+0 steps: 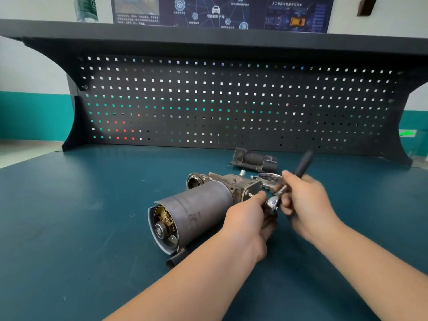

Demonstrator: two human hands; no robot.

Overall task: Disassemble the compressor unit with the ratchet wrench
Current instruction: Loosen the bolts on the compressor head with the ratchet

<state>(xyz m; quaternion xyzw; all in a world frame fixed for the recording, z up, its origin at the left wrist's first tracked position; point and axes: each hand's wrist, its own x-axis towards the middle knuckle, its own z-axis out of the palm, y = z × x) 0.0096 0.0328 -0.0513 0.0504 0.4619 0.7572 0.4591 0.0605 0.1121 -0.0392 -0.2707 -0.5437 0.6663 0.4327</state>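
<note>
The compressor unit (199,207) lies on its side on the green bench top, its dark cylindrical motor housing open toward me with the brushes showing. Its grey cast head (234,183) points to the back right. The ratchet wrench (287,184) has a chrome head at the unit's right side and a black handle that rises to the back right. My left hand (249,218) holds the ratchet's head where it meets the unit. My right hand (305,200) grips the wrench's shank below the black handle. The fastener under the ratchet head is hidden.
A separate dark component (254,161) lies behind the unit near the pegboard (231,100). A round metal ring part (268,178) sits just right of the cast head. A shelf runs above the pegboard. The green bench top (92,228) stretches left and front.
</note>
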